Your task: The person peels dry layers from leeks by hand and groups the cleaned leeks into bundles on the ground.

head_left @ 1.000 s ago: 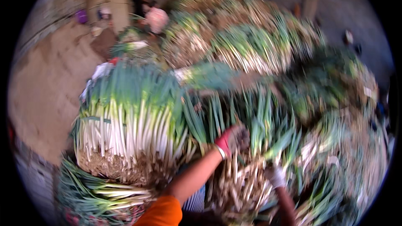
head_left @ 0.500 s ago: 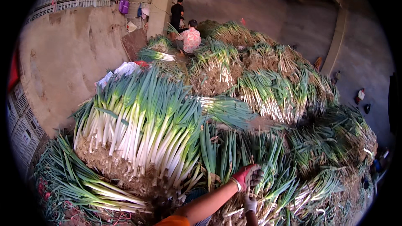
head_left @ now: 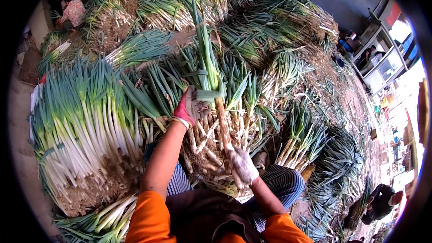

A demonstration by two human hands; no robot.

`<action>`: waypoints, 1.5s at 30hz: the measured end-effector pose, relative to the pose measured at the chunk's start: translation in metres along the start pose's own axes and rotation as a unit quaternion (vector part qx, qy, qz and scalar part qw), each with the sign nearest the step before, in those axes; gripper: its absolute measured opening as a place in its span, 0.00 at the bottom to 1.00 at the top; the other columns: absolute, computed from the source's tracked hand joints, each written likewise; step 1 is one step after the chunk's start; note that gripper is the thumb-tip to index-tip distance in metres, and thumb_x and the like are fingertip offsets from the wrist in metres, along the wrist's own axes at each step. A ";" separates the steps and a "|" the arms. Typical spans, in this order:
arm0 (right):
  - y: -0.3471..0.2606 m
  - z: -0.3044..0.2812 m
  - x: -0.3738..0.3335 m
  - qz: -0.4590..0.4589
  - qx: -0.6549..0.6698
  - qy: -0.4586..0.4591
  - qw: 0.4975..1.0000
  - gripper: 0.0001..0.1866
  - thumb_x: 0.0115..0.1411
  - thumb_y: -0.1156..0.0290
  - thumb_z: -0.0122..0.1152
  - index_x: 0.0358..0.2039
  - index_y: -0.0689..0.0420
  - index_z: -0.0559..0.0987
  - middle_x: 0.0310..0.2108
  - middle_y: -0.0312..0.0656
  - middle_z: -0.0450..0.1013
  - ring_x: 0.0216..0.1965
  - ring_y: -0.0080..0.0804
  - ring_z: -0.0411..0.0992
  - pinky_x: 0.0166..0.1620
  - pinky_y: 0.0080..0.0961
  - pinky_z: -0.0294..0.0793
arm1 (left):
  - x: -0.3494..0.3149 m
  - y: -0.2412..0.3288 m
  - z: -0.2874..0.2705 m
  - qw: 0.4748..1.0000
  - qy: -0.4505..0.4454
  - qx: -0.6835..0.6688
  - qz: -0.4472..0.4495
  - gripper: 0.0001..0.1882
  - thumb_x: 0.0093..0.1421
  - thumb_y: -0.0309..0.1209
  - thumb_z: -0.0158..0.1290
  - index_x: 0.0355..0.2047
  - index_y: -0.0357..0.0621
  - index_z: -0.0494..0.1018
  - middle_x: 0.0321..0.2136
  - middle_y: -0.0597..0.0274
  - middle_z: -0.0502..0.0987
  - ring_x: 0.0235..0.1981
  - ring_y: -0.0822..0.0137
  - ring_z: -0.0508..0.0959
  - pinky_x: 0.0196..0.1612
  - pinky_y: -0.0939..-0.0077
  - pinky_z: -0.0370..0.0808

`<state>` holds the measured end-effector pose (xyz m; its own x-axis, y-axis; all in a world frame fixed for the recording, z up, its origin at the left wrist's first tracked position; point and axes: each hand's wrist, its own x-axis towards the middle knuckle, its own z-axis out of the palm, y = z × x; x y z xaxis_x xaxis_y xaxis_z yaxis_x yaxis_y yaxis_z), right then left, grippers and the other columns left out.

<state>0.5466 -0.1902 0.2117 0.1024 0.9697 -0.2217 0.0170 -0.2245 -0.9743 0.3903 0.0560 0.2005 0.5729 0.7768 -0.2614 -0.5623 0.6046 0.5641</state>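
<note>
A large green onion (head_left: 222,118) with a brownish outer skin on its stem stands nearly upright before me. My right hand (head_left: 243,165), in a white glove, is closed round its lower stem near the root end. Beside the upper stem is my left hand (head_left: 192,107), in a red glove with a grey palm, its fingers apart. A bent leaf (head_left: 209,95) sticks out sideways from the onion next to the left fingertips. Behind and below lies a pile of untrimmed green onions (head_left: 200,140) with dry, soiled stems, between my knees.
Cleaned white-stemmed green onions (head_left: 96,121) stand stacked at my left. More onion heaps (head_left: 274,22) fill the far side. Stripped leaves (head_left: 337,166) litter the ground at right. One person (head_left: 73,12) sits at far left; another person (head_left: 382,203) is at lower right.
My view has swung to the right and down. Both hands were low over the untrimmed pile; now the right hand holds one green onion up and the left is beside its stem.
</note>
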 end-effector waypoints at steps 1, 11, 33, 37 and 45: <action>0.010 0.006 -0.012 0.014 0.012 -0.018 1.000 0.30 0.65 0.58 0.49 0.57 0.71 0.64 0.44 0.42 0.71 0.45 0.27 0.67 0.50 0.23 0.66 | -0.002 0.000 0.005 0.999 -0.041 -0.009 0.003 0.27 0.57 0.57 0.53 0.42 0.46 0.71 0.35 0.60 0.76 0.36 0.62 0.77 0.40 0.59 0.77; -0.010 0.049 -0.009 0.053 -0.002 -0.179 0.982 0.21 0.58 0.66 0.57 0.48 0.66 0.71 0.36 0.41 0.71 0.33 0.24 0.68 0.37 0.22 0.71 | -0.016 -0.017 -0.021 0.998 0.013 -0.062 0.021 0.17 0.61 0.35 0.55 0.50 0.48 0.73 0.40 0.66 0.78 0.39 0.63 0.79 0.45 0.63 0.78; 0.007 0.063 0.115 -0.120 -0.055 0.081 0.988 0.21 0.61 0.75 0.48 0.56 0.64 0.70 0.34 0.48 0.77 0.36 0.24 0.72 0.40 0.20 0.72 | -0.019 0.006 -0.002 0.968 0.002 0.241 -0.064 0.36 0.56 0.46 0.59 0.60 0.45 0.61 0.52 0.52 0.70 0.53 0.59 0.72 0.61 0.59 0.65; 0.016 0.066 0.084 -0.093 -0.029 0.138 0.986 0.19 0.60 0.77 0.50 0.53 0.65 0.71 0.33 0.42 0.76 0.34 0.21 0.70 0.40 0.19 0.70 | -0.019 0.012 0.005 0.891 -0.045 0.443 -0.091 0.58 0.42 0.66 0.55 0.67 0.46 0.48 0.67 0.57 0.52 0.67 0.60 0.53 0.69 0.59 0.47; -0.040 0.026 0.094 -0.080 0.233 0.278 0.929 0.16 0.64 0.63 0.48 0.47 0.60 0.72 0.34 0.43 0.73 0.33 0.29 0.74 0.32 0.25 0.79 | 0.002 0.002 -0.029 0.961 -0.175 0.209 0.041 0.24 0.67 0.46 0.43 0.53 0.40 0.70 0.45 0.63 0.76 0.43 0.71 0.77 0.48 0.76 0.73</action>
<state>0.5297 -0.0879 0.2292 0.6357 0.7584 -0.1438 -0.3417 0.1095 -0.9334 0.3728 0.0644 0.1784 0.7435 0.6678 0.0345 -0.3674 0.3647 0.8556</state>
